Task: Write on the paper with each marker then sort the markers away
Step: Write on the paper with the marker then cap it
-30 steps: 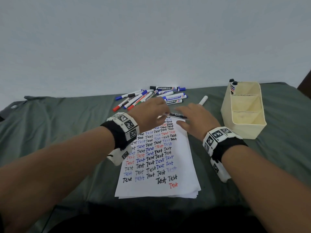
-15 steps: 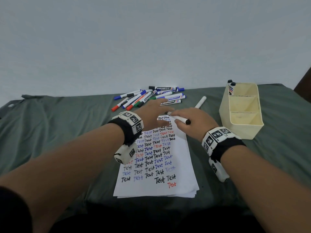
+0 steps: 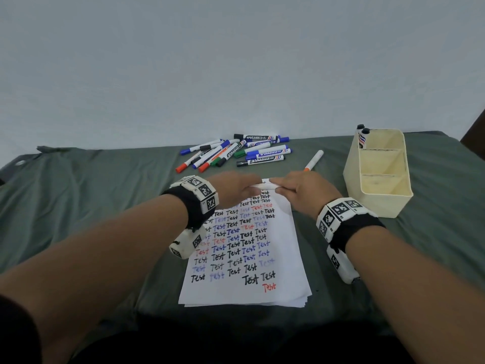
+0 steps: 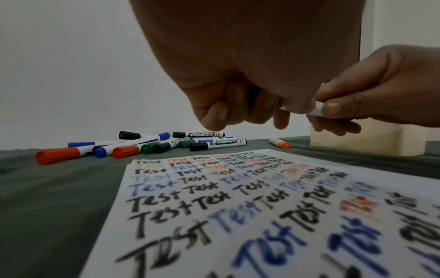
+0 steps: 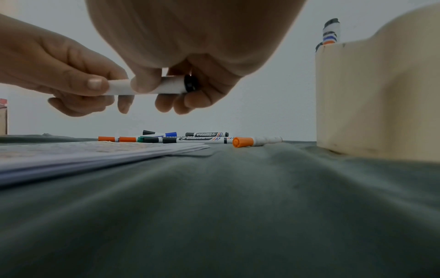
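A wrinkled grey-green cloth covered the tabletop, with a flat stack of white paper at frame centre and a cream plastic three-compartment box at right. Above the paper's top edge, the left hand and right hand each pinched an end of one smooth white cylindrical marker, each grip curled round it; loose markers lay heaped beyond.

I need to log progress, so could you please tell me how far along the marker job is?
Done: two markers stand in the cream organizer, and the paper is filled with "Test". In hand: both hands, left hand and right hand, hold one white marker. Left: the marker pile and a lone orange-capped marker.
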A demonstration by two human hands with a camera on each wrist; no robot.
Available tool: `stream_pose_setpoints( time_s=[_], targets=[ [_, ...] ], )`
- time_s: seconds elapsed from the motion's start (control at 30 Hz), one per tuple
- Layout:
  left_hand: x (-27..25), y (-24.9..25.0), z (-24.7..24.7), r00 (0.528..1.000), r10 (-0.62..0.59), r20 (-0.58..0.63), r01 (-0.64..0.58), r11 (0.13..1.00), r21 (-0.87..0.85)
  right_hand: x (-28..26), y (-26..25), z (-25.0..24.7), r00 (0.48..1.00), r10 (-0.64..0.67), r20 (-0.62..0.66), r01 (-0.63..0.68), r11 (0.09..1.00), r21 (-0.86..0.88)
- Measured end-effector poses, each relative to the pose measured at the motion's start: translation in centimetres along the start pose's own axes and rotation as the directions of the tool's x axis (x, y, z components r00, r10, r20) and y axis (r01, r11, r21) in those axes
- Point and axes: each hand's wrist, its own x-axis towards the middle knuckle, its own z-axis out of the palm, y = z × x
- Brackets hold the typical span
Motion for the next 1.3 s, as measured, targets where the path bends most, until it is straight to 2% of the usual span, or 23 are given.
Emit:
stream_pose_setpoints(
  time_s=[0.23, 0.47, 0.53, 0.6, 0.67, 0.73, 0.8, 0.9, 1.3],
  targets=[
    [-0.9, 0.1, -0.5, 1.0, -0.006, 0.016, 0.006, 1.0, -0.023, -0.1, -0.2, 0.0, 0.999, -0.023, 0.047, 0.02, 0.997, 0.068],
    [-2.0, -1.2, -0.9, 0.996, -0.081, 0.028, 0.082, 0.997, -0.018, -0.2, -0.5, -0.1, 0.998, -0.015, 0.056, 0.01, 0.996, 0.091],
    [-2.7, -2.3, -0.5, 0.986, -0.169, -0.004, 0.168, 0.982, -0.084, -0.2, -0.4, -0.2, 0.999, 0.014, 0.04, -0.018, 0.995, 0.095],
    [-3.5, -4.0, -0.2, 0.949, -0.31, -0.056, 0.301, 0.944, -0.136, -0.2, -0.2, -0.2, 0.999, 0.03, 0.02, -0.032, 0.995, 0.095],
    [-4.4, -5.9, -0.6, 0.897, -0.434, -0.081, 0.43, 0.901, -0.064, -0.2, -0.3, -0.2, 0.999, 0.029, 0.026, -0.031, 0.997, 0.077],
    [-5.6, -7.2, -1.6, 0.873, -0.486, -0.047, 0.488, 0.872, 0.035, -0.2, -0.3, -0.1, 0.999, 0.032, 0.034, -0.034, 0.997, 0.069],
    [-6.4, -8.3, -2.5, 0.878, -0.476, 0.044, 0.463, 0.869, 0.175, -0.2, -0.2, -0.1, 0.999, 0.037, 0.03, -0.039, 0.997, 0.066],
    [-7.4, -9.2, -2.7, 0.901, -0.427, 0.079, 0.39, 0.875, 0.286, -0.1, -0.2, 0.0, 0.999, 0.044, 0.023, -0.046, 0.996, 0.074],
    [-8.1, -9.8, -0.6, 0.891, -0.45, 0.053, 0.437, 0.884, 0.164, 0.0, 0.1, 0.3, 0.998, 0.057, 0.02, -0.059, 0.995, 0.078]
  ],
)
